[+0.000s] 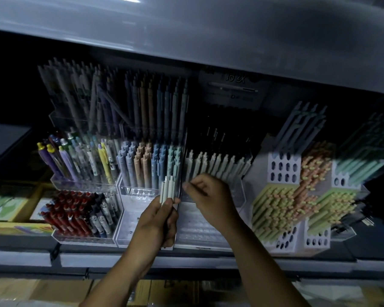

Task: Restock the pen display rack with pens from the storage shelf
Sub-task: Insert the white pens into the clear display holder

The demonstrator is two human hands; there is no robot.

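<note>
Head view: left of the clear acrylic bin of pastel pens [140, 192], a clear tray [84, 239] holds red pens [64, 214]. Before the bin, the left hand [157, 222] grips pale grey-green pens [167, 189] upright; rightward, the right hand [211, 200] curls near white pens [220, 165], grip unclear.

Dim, blurred throughout, dark corners, wide-angle bending at edges.
</note>
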